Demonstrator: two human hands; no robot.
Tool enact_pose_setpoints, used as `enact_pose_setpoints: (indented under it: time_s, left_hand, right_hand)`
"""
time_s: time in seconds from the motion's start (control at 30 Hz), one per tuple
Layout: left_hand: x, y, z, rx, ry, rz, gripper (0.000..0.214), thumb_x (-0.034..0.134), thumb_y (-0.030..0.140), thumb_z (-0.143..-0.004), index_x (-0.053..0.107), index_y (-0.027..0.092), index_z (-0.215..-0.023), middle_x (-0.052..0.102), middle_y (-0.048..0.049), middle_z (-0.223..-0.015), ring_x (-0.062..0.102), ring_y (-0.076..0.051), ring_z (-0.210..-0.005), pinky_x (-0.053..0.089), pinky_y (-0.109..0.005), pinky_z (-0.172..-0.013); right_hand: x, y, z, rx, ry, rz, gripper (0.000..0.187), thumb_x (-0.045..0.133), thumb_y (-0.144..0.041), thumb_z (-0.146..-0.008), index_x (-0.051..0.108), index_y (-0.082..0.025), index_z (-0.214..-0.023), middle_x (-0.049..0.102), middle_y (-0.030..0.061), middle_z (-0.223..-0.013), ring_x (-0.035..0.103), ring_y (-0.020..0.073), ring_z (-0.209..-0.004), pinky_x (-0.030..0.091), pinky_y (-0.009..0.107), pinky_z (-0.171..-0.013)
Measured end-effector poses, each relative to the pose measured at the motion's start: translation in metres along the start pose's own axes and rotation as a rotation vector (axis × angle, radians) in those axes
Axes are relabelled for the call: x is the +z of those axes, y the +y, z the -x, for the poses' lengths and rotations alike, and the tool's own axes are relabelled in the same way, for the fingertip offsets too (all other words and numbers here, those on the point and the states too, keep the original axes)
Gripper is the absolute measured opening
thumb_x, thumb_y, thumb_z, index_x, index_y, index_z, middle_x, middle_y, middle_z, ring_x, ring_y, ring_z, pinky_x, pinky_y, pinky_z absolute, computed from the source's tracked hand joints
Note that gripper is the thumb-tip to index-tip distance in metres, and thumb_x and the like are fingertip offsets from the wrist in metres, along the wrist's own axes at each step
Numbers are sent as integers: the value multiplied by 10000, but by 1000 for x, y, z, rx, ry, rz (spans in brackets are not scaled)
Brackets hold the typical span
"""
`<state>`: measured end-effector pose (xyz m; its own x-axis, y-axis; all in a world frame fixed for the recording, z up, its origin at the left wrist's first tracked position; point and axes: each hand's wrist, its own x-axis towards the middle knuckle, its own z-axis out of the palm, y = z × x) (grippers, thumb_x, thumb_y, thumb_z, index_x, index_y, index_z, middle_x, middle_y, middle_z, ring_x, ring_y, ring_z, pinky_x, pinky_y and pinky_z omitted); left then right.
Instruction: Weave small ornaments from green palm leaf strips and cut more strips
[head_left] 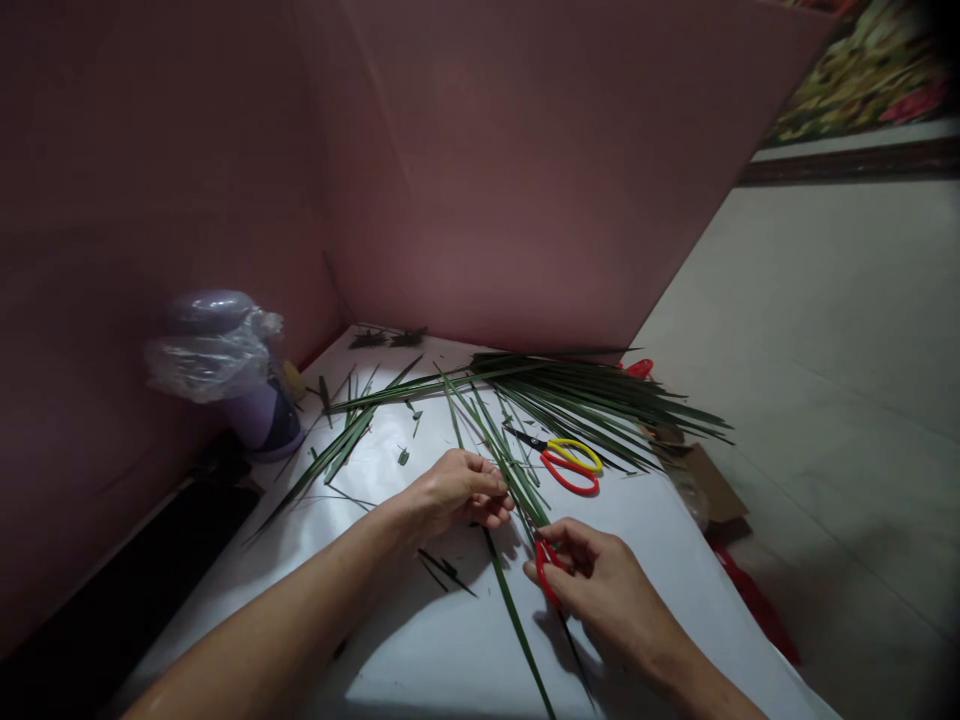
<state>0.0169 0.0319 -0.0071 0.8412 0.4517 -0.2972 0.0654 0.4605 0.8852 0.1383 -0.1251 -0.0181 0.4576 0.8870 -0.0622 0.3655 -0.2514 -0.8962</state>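
My left hand (469, 492) is closed, thumb and fingertips pinched beside the long green leaf strips; one leaf strip (514, 615) runs from under it toward the near edge. What lies right between the fingertips is partly hidden. In my right hand (600, 585) is a small pair of red-handled scissors (549, 572), its blades hard to make out among the leaves. The strips pass close to both hands. Just beyond lies another pair of scissors (574, 465), with one yellow and one red handle, blades pointing left.
A thick bundle of palm-like leaves (577, 385) covers the back right of the white table (420, 660). More strips (341, 440) and dark clippings lie left. A purple object wrapped in clear plastic (214, 350) stands at the left edge. Pink panels (487, 180) rise behind.
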Motion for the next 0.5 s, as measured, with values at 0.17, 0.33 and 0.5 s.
enact_pose_setpoints:
  time_s: [0.17, 0.33, 0.5]
  left_hand:
    - [-1, 0, -1, -8, 0, 24, 164, 685, 161, -609, 544, 83, -637, 637, -99, -652, 606, -132, -539, 495, -221, -507]
    - [0, 0, -1, -22, 9, 53, 137, 665, 131, -632, 542, 76, -655, 632, -102, -631, 612, -135, -540, 496, -214, -518]
    - [1, 0, 0, -24, 18, 64, 120, 648, 122, -657, 534, 83, -654, 627, -92, -600, 605, -124, -512, 477, -194, -500]
  right_hand:
    - [0, 3, 1, -12, -28, 86, 177, 595, -268, -683, 652, -195, -834, 538, -32, -557, 471, 115, -502, 385, 224, -479]
    - [0, 1, 3, -21, -30, 100, 163, 570, -250, -697, 654, -206, -829, 545, -35, -553, 494, 120, -510, 391, 221, -491]
    - [1, -6, 5, -33, 14, 65, 156, 587, -260, -668, 675, -201, -782, 576, -20, -538, 519, 136, -505, 392, 223, -474]
